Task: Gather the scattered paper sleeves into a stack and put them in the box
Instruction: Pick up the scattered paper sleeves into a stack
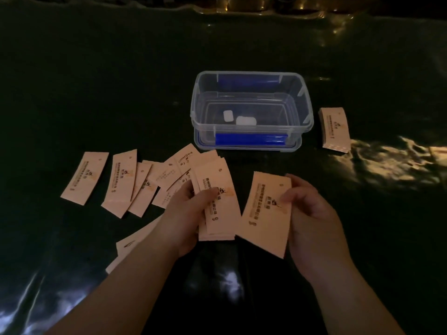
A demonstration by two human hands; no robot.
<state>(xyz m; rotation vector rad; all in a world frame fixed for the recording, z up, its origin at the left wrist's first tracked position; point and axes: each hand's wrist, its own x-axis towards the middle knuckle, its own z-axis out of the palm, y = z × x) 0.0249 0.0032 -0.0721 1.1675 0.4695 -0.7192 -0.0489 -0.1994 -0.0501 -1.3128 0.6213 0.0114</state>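
Dim light, dark glossy surface (362,56). Left hand (186,213) has its fingers closed round a small stack (219,201) of sleeves, thumb on top, held just above the surface in front of the person. Right hand (312,211) pinches a single sleeve (264,213) by its right edge, thumb on the face, fingers behind; the sleeve sits just beside the stack, not yet on it. Step in hand looks like adding that one to the stack. To do it well: turn the sleeve to match the stack's angle first, print same way up, then slide it under the left thumb and lift the thumb only briefly so the stack doesn't fan. Tap the long edge on the surface every few sleeves; the bottom of the stack already looks a bit stepped. Loose sleeves (121,182) remain, overlapping, to the left, and a couple more (130,245) lie under the left forearm, easy to miss. A second squared pile (335,128) sits right of the box (251,78). Box is open, clear, beyond the hands; two small white bits (245,120) inside, no sleeves in it that I can see. Take overlapped ones top-down so they don't drag neighbours.
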